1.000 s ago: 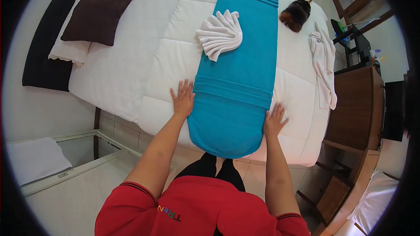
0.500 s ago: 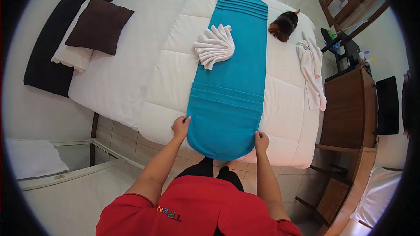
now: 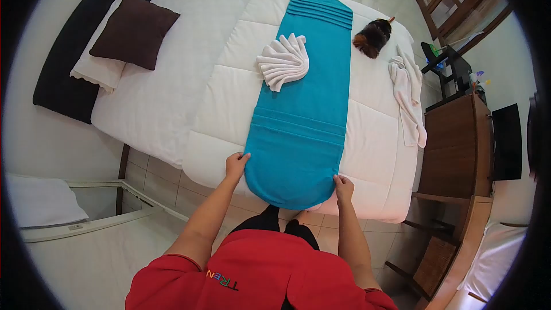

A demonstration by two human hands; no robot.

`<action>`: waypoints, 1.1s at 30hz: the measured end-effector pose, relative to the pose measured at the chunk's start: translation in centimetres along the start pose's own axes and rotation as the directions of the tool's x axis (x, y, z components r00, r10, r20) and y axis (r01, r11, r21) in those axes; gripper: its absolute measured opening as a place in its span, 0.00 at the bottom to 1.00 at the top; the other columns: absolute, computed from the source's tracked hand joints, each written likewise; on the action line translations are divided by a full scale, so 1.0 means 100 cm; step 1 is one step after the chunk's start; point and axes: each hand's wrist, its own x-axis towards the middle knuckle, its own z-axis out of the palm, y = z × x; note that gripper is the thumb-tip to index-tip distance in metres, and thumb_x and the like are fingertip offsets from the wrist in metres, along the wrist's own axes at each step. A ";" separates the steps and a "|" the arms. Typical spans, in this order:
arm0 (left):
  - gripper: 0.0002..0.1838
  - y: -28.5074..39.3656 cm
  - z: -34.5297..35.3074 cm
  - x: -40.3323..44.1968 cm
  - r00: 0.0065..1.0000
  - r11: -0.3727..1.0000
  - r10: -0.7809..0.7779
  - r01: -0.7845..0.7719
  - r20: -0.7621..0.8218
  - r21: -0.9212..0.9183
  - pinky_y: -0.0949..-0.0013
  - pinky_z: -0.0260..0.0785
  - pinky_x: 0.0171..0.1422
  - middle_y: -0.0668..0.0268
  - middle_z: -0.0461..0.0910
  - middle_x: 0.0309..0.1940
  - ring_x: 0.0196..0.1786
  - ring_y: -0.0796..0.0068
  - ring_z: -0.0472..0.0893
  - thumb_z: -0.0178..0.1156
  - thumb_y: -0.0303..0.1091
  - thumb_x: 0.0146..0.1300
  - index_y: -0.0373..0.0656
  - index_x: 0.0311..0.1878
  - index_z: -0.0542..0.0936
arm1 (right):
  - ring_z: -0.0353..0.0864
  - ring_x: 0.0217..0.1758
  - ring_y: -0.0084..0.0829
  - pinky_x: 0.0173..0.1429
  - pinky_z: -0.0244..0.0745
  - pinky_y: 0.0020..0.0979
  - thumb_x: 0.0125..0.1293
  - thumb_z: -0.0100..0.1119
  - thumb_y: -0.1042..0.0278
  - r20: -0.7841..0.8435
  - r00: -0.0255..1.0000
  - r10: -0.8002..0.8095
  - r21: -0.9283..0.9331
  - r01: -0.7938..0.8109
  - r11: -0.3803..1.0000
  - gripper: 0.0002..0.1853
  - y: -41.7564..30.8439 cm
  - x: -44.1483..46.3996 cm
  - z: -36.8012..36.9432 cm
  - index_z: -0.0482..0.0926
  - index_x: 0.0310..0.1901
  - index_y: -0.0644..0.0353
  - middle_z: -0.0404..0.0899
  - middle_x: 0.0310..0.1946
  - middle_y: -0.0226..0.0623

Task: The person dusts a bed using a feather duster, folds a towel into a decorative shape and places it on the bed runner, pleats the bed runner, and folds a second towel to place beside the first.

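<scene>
A long teal cloth [image 3: 313,112] lies across the white bed cover [image 3: 221,100], with pleats at its far end and folds nearer me. Its rounded near end hangs at the bed's edge. My left hand [image 3: 236,166] pinches the cloth's left border, and my right hand [image 3: 343,186] pinches the right border, a little lower. On the cloth's left side rests a white towel folded like a fan [image 3: 283,63].
A brown cushion [image 3: 135,31] leans on a white pillow by the dark headboard [image 3: 63,74]. A feather duster [image 3: 373,38] and a crumpled white towel [image 3: 406,100] lie on the bed's right side. Beyond stands a wooden cabinet [image 3: 450,149].
Both hands lay flat with fingers spread beside the cloth; they have come down toward its near end and closed on its borders. The camera view has shifted slightly.
</scene>
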 end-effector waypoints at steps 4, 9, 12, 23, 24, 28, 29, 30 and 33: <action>0.14 0.014 -0.003 -0.006 0.999 0.996 -0.032 0.030 -0.029 -0.089 0.74 0.67 0.35 0.66 0.80 0.27 0.29 0.80 0.74 0.66 0.38 0.56 0.34 0.35 0.82 | 0.74 0.28 0.23 0.34 0.69 0.25 0.58 0.64 0.63 0.018 0.999 0.037 0.041 -0.038 0.998 0.15 -0.011 -0.005 -0.003 0.81 0.38 0.71 0.80 0.28 0.34; 0.16 0.015 -0.010 -0.004 0.996 0.994 -0.083 0.081 -0.015 -0.070 0.74 0.67 0.36 0.66 0.80 0.27 0.30 0.80 0.74 0.68 0.39 0.54 0.34 0.34 0.82 | 0.73 0.27 0.21 0.32 0.68 0.24 0.59 0.64 0.62 0.014 0.999 0.051 0.087 -0.052 0.995 0.15 -0.015 -0.009 -0.006 0.81 0.38 0.69 0.80 0.27 0.33; 0.17 0.021 -0.012 -0.002 0.996 0.993 -0.089 0.088 -0.002 -0.080 0.74 0.67 0.37 0.66 0.80 0.27 0.31 0.79 0.74 0.69 0.41 0.53 0.34 0.34 0.82 | 0.73 0.28 0.21 0.33 0.68 0.24 0.59 0.63 0.62 -0.021 0.999 0.039 0.114 -0.036 0.993 0.15 -0.022 -0.010 -0.006 0.81 0.37 0.68 0.80 0.27 0.33; 0.16 0.048 -0.003 0.027 0.998 0.986 -0.053 0.048 -0.027 -0.161 0.74 0.67 0.40 0.66 0.81 0.29 0.33 0.79 0.75 0.69 0.39 0.53 0.34 0.34 0.82 | 0.73 0.30 0.20 0.35 0.68 0.23 0.61 0.62 0.64 -0.053 0.998 0.044 0.199 -0.032 0.979 0.13 -0.054 0.015 0.003 0.81 0.39 0.66 0.80 0.29 0.31; 0.16 0.049 -0.002 0.030 0.998 0.986 -0.055 0.050 -0.028 -0.159 0.74 0.67 0.40 0.66 0.81 0.29 0.33 0.79 0.75 0.69 0.39 0.53 0.34 0.34 0.82 | 0.73 0.29 0.20 0.34 0.68 0.23 0.61 0.62 0.64 -0.059 0.998 0.037 0.220 -0.023 0.975 0.12 -0.052 0.020 0.005 0.81 0.39 0.66 0.80 0.29 0.31; 0.14 0.048 0.005 0.041 0.999 0.969 -0.040 0.035 -0.012 -0.245 0.76 0.68 0.41 0.66 0.81 0.31 0.34 0.79 0.76 0.68 0.36 0.55 0.34 0.37 0.82 | 0.73 0.28 0.20 0.33 0.68 0.23 0.60 0.63 0.65 -0.067 0.997 0.034 0.239 -0.017 0.971 0.12 -0.042 0.035 0.011 0.82 0.38 0.67 0.80 0.28 0.31; 0.14 0.047 0.007 0.044 0.999 0.971 -0.036 0.034 -0.003 -0.237 0.77 0.67 0.42 0.67 0.81 0.31 0.34 0.80 0.75 0.67 0.35 0.56 0.34 0.38 0.82 | 0.73 0.28 0.20 0.33 0.68 0.23 0.60 0.63 0.65 -0.066 0.997 0.034 0.238 -0.018 0.971 0.12 -0.039 0.039 0.013 0.82 0.38 0.67 0.80 0.28 0.31; 0.14 0.046 0.008 0.045 0.999 0.971 -0.038 0.036 -0.004 -0.237 0.77 0.67 0.42 0.67 0.81 0.31 0.34 0.80 0.75 0.67 0.35 0.56 0.34 0.38 0.82 | 0.73 0.29 0.21 0.34 0.69 0.23 0.60 0.63 0.65 -0.077 0.996 0.037 0.231 -0.018 0.973 0.12 -0.035 0.043 0.015 0.82 0.38 0.67 0.80 0.29 0.32; 0.15 0.043 0.011 0.049 0.999 0.989 -0.026 0.020 -0.043 -0.146 0.76 0.68 0.42 0.66 0.81 0.32 0.35 0.79 0.76 0.67 0.36 0.55 0.33 0.40 0.82 | 0.72 0.28 0.20 0.33 0.67 0.23 0.60 0.63 0.64 -0.103 0.994 0.031 0.199 -0.010 0.980 0.13 -0.023 0.050 0.020 0.81 0.38 0.67 0.80 0.28 0.30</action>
